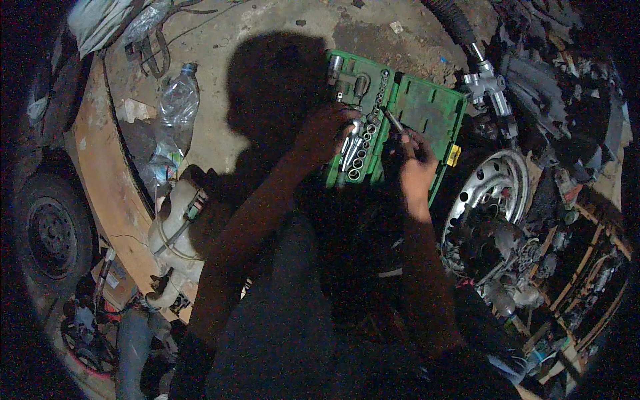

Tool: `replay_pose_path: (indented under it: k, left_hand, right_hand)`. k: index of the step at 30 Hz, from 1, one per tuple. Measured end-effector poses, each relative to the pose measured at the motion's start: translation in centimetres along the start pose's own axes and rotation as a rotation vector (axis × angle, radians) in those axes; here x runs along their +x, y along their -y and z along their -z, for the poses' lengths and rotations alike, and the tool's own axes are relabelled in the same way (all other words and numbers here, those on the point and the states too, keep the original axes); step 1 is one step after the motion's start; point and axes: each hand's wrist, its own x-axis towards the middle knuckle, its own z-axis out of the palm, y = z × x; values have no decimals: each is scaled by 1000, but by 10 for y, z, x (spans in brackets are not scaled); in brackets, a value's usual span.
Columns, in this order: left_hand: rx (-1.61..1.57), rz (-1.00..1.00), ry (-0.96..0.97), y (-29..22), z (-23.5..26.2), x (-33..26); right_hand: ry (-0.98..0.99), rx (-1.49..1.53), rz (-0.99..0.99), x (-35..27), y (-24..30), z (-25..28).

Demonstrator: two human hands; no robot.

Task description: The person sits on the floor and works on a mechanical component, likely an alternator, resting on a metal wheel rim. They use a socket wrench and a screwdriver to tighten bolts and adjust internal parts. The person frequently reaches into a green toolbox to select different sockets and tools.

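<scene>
A green socket-set case (427, 100) lies unfolded on the ground in front of me. Its left half holds a row of round sockets (358, 163), smaller sockets above them and a chrome ratchet (349, 148). My left hand (327, 132), deep in shadow, reaches over that half with its fingers curled together at the ratchet's upper end. Whatever is between those fingers is hidden. Over the right half, my right hand (417, 170) grips a slim metal bar (394, 121), which slants up and left toward the small sockets.
A steel wheel rim (490, 193) stands right of the case, below a metal shaft with a rubber boot (457, 27). To the left are a plastic bottle (179, 100), a white plastic tank (175, 220), a wooden board (110, 160) and a tyred wheel (53, 227). Scrap parts crowd the right.
</scene>
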Motion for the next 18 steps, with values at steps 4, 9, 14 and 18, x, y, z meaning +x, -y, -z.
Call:
replay_pose_path:
  k: [4, 9, 14, 18]
  left_hand:
    - [-38, -65, -15, -19, 17, -1]
    - [90, 81, -178, -20, 17, -3]
    - [76, 176, -115, -32, 26, 9]
    - [247, 88, -143, -29, 18, 11]
  right_hand:
    - [-60, -48, 167, 18, -15, -14]
    - [-92, 37, 147, 15, -7, -33]
    - [-108, 5, 192, 31, -16, -26]
    - [-79, -40, 160, 39, -15, -25]
